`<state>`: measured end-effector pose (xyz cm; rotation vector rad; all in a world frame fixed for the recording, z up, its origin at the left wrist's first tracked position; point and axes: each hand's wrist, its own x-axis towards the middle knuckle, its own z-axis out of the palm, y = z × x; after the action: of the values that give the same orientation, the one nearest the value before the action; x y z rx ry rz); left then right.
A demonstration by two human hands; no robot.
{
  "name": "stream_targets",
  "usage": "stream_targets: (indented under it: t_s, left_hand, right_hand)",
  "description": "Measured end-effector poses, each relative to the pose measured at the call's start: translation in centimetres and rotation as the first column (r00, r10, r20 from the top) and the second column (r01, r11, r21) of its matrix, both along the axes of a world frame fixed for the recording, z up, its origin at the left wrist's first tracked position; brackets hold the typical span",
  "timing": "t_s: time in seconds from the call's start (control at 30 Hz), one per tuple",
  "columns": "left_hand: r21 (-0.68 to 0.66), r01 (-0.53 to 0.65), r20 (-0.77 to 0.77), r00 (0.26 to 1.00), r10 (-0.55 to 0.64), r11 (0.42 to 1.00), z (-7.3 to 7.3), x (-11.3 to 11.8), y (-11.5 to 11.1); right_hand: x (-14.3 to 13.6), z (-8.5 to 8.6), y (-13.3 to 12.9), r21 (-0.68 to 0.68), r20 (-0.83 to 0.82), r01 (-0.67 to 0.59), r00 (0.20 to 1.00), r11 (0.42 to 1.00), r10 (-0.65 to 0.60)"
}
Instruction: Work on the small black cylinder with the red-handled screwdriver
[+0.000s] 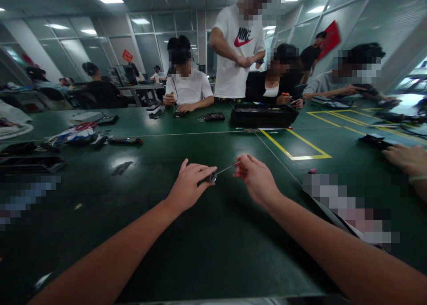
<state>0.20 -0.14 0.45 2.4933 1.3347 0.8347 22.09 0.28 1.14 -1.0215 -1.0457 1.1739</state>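
Observation:
Near the middle of the green table [187, 269], my left hand [191, 183] holds a small round dark part [212, 177] with a metallic rim between thumb and fingers, its open end turned toward me. My right hand [255, 178] is closed round the end of a thin metal rod [227, 168], which looks like a slim screwdriver or tweezers. The rod's far tip reaches the edge of the round part; whether it goes inside cannot be made out. Both hands are just above the tabletop.
A black tray [263, 116] stands at the table's far side. A pen-like tool [125, 141] and a cluttered pile [78, 135] lie at the left. Yellow tape [310, 157] marks the right side, where another person's hand [405, 160] rests. People sit opposite; one stands.

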Motion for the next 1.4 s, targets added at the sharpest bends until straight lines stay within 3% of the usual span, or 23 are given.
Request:
stream_targets:
  t_s: [0.13,0.4,0.53,0.73,0.87,1.0,1.1,1.23,1.4]
  left_hand:
    - [-0.084,-0.034,-0.017,0.999,0.032,0.996,-0.1,0.0,0.3]
    - [-0.17,-0.058,0.023,0.998,0.063,0.984,-0.5,-0.2,0.5]
    - [-0.184,-0.061,0.122,0.989,0.085,0.981,-0.2,0.0,0.3]
    - [-0.164,-0.037,0.263,0.961,0.08,0.986,0.3,0.5,-0.7]
    - [-0.276,0.023,0.3,0.952,0.064,0.961,1.1,1.4,-2.0]
    - [-0.389,0.011,0.216,0.973,0.08,0.921,2.0,3.0,-2.6]
    - [-0.404,0.083,0.145,0.989,-0.025,0.911,2.3,4.5,-2.4]
    - [-0.331,0.161,0.033,0.987,-0.159,0.93,1.9,6.3,-1.6]
    - [-0.245,0.129,-0.215,0.959,-0.183,0.961,1.2,8.1,-0.9]
  right_hand:
    - [0.3,-0.4,0.7,-0.018,-0.084,0.065,0.994,0.998,-0.066]
    - [0.2,-0.5,0.2,0.155,0.161,0.11,0.978,0.982,-0.135]
    - [0.5,-0.6,0.1,0.225,0.243,0.138,0.951,0.964,-0.193]
    - [0.4,0.4,-0.5,0.305,0.251,0.216,0.921,0.928,-0.297]
    - [0.6,1.1,-0.4,0.36,0.218,0.29,0.898,0.887,-0.382]
    - [0.7,1.3,-0.3,0.367,0.223,0.29,0.895,0.884,-0.386]
    - [0.8,1.2,-0.3,0.369,0.207,0.287,0.902,0.884,-0.379]
    - [0.8,1.2,-0.3,0.381,0.209,0.286,0.9,0.879,-0.383]
    - [0.8,1.1,-0.2,0.365,0.21,0.281,0.904,0.888,-0.373]
